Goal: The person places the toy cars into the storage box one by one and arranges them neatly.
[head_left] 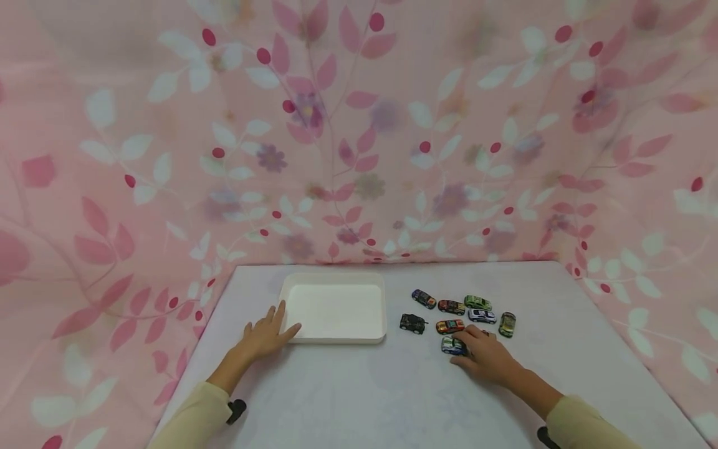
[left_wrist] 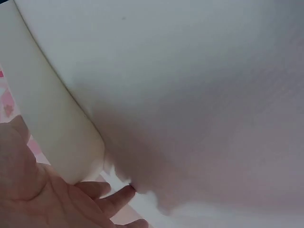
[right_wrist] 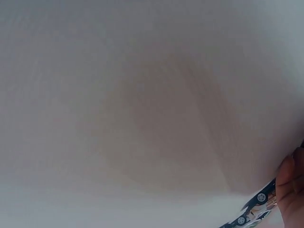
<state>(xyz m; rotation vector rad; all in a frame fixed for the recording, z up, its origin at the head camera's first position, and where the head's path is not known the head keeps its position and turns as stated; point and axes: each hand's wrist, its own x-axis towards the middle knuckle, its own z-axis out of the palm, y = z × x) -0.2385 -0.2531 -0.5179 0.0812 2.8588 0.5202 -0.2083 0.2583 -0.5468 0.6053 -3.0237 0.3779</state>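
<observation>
My left hand (head_left: 263,338), fingers spread, rests on the near left corner of a white rectangular tray (head_left: 334,341). In the left wrist view the fingers (left_wrist: 116,200) reach past the tray's pale rounded corner (left_wrist: 71,142). On the right, the thumb and fingers of my right hand (head_left: 487,357) are curled about a white, blue and green toy car (head_left: 452,345), hiding its rear end. The right wrist view catches the car's wheeled side (right_wrist: 259,199) beside the thumb (right_wrist: 287,178). Just beyond the fingertips lies an orange-red toy car (head_left: 449,326).
Several more toy cars lie behind the right hand: a dark blue one (head_left: 423,298), a red-and-black one (head_left: 451,306), a green one (head_left: 477,302), a white one (head_left: 482,316) and an olive one (head_left: 507,324). A black toy vehicle (head_left: 412,323) stands nearer the tray. Floral cloth (head_left: 359,125) hangs behind the table.
</observation>
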